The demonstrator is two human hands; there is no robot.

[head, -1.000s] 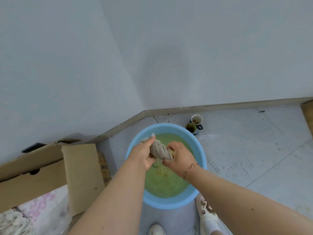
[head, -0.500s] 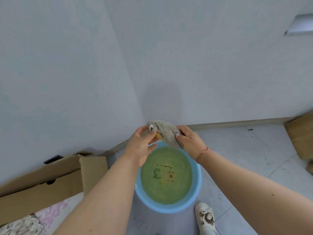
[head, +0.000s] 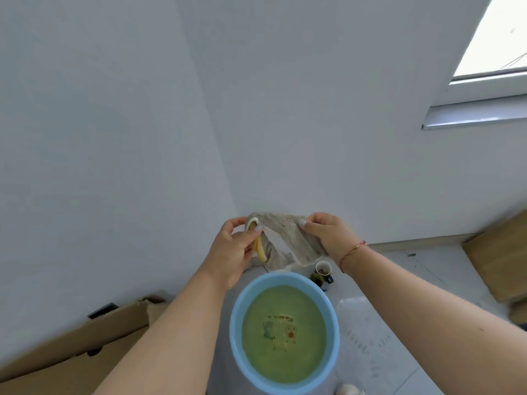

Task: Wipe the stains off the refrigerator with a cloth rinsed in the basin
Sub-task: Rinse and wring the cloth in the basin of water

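Cloth (head: 288,240) now spread wider, L hand (head: 232,249) & R hand (head: 328,236) pinching corners.

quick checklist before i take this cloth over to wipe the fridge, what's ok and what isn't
1. Cloth out of the water: ok, it is held up above the basin.
2. Grip: ok, the left hand pinches one top corner and the right hand the other.
3. Cloth opened out: partly ok, the top edge is stretched between the hands but the lower part hangs bunched.
4. Wrung enough not to drip: cannot tell, no drops show.
5. Rinse water clean: not ok, it looks murky green.
6. Refrigerator and its stains located: cannot tell, only the wall is ahead in this view.
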